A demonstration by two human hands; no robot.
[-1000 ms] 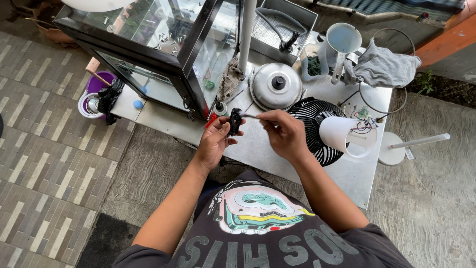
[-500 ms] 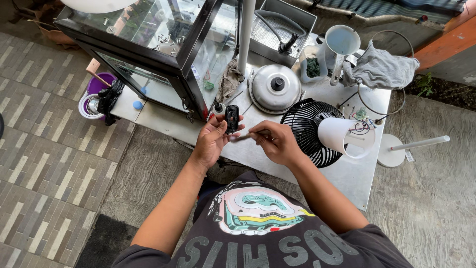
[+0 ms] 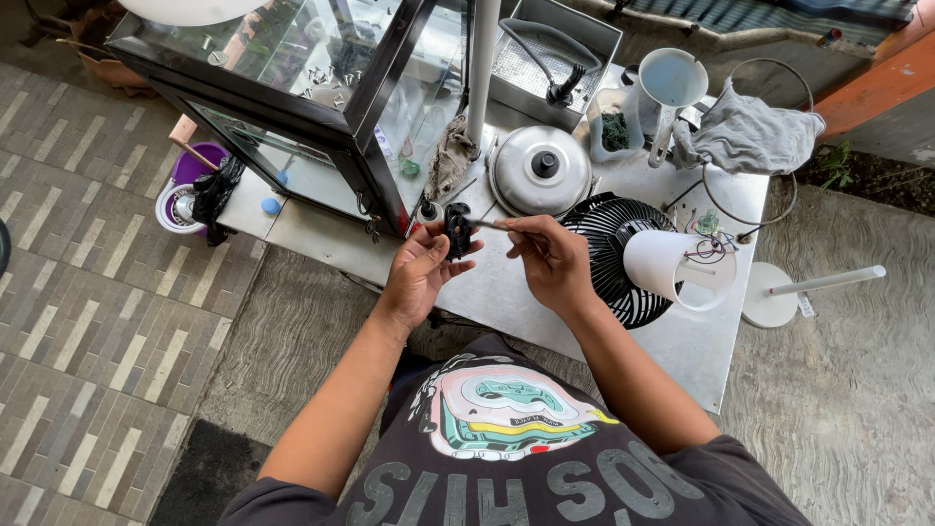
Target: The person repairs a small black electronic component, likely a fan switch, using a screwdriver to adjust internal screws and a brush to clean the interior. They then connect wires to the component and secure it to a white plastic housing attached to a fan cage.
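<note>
Small black part (image 3: 457,231), shape unclear; left hand (image 3: 421,271) closed around it, right hand (image 3: 551,255) pinches thin tool (image 3: 489,225), tip touching the part

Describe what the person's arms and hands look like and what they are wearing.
Both arms are bare to the short sleeves of a dark grey T-shirt with a colourful printed graphic and pale lettering. The left hand and right hand are ungloved; no rings, watch or bracelets show.

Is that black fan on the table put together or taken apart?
Taken apart: the black fan grille lies flat on the table, a white motor housing with loose wires upon it.
</note>
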